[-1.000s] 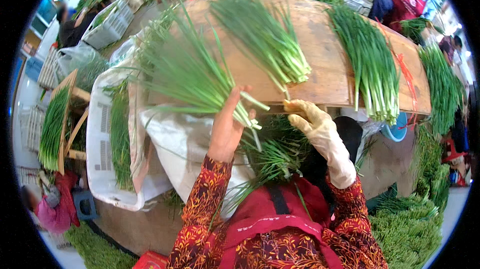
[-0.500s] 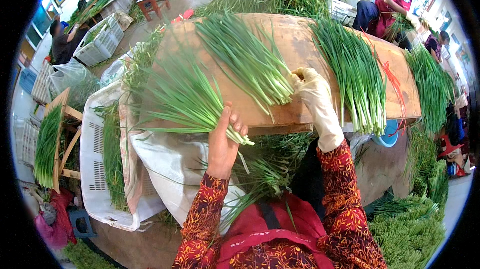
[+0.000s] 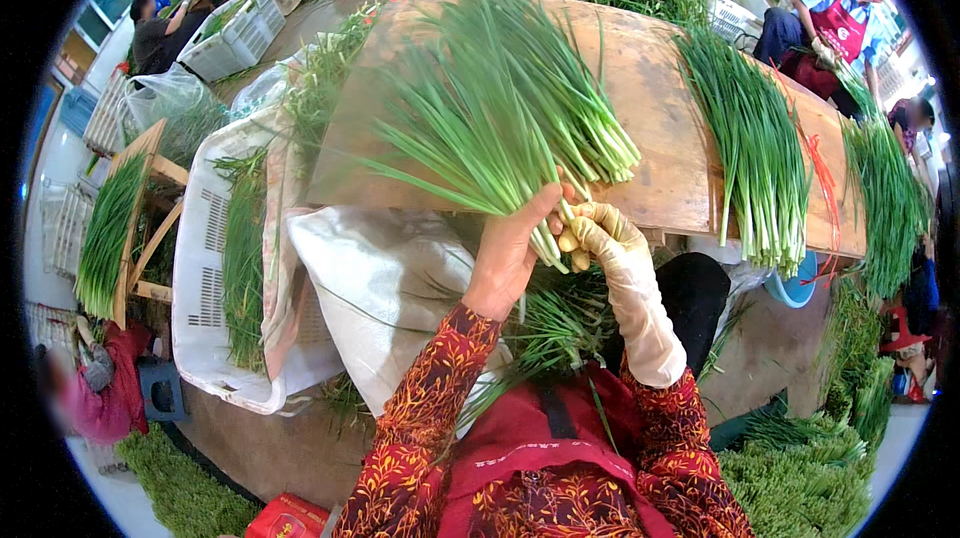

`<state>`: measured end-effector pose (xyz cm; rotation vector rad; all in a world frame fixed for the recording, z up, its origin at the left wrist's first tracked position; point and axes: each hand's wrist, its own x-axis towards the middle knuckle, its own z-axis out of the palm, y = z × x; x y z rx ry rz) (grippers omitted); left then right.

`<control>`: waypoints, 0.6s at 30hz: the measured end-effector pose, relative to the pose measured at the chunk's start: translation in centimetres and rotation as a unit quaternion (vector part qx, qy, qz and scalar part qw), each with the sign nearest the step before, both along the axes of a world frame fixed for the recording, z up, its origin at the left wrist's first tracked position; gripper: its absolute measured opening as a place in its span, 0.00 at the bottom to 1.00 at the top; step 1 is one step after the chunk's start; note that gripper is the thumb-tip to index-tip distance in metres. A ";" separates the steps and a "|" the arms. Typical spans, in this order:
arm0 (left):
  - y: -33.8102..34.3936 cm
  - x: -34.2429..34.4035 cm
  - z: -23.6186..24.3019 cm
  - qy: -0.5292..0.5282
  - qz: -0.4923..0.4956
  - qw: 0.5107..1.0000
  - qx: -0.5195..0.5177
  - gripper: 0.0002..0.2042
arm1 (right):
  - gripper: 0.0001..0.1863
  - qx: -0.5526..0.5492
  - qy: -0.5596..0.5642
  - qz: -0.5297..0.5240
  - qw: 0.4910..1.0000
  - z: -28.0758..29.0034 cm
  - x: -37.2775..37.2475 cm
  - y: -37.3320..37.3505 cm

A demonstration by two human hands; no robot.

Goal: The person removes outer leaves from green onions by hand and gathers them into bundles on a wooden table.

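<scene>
My bare left hand (image 3: 508,253) is closed around a bunch of garlic chives (image 3: 478,143), gripping it near the pale stem ends while the green leaves fan away to the upper left, blurred at their tips. My right hand (image 3: 618,263), in a cream glove, pinches at the stem ends just right of the left hand. What lies between its fingers is mostly hidden, but stems run into them. Behind the held bunch, a second pile of chives (image 3: 590,118) lies on the wooden board (image 3: 650,78). A thicker pile (image 3: 750,153) lies farther right on the board.
Red ties (image 3: 822,183) hang over the board's right part, above a blue bucket (image 3: 792,283). A white crate (image 3: 195,268) and white sack (image 3: 375,268) stand left of my arms. Cut greens (image 3: 800,468) cover the lower right floor. A co-worker in a red apron (image 3: 838,33) sits far right.
My left hand has carried its bunch right, over beside the pile on the board. The right hand has left that pile and come down to the held stem ends. The view has shifted.
</scene>
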<state>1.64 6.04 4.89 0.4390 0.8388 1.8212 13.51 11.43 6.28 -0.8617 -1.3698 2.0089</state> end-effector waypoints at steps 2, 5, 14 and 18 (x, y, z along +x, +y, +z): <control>-0.7 0.1 0.2 -0.001 0.009 0.997 -0.070 0.13 | 0.10 0.036 -0.009 -0.011 0.999 0.0 0.0 -0.1; -1.4 0.4 0.1 0.030 0.030 0.996 -0.081 0.10 | 0.11 0.180 -0.043 -0.047 0.982 1.7 -1.4 0.4; -2.1 0.6 0.0 0.044 0.067 0.992 -0.094 0.11 | 0.09 0.079 0.016 -0.022 0.997 1.2 -3.2 0.9; -2.5 0.0 0.0 -0.026 0.057 0.993 -0.100 0.12 | 0.07 0.009 0.138 0.010 0.990 1.1 -2.2 0.4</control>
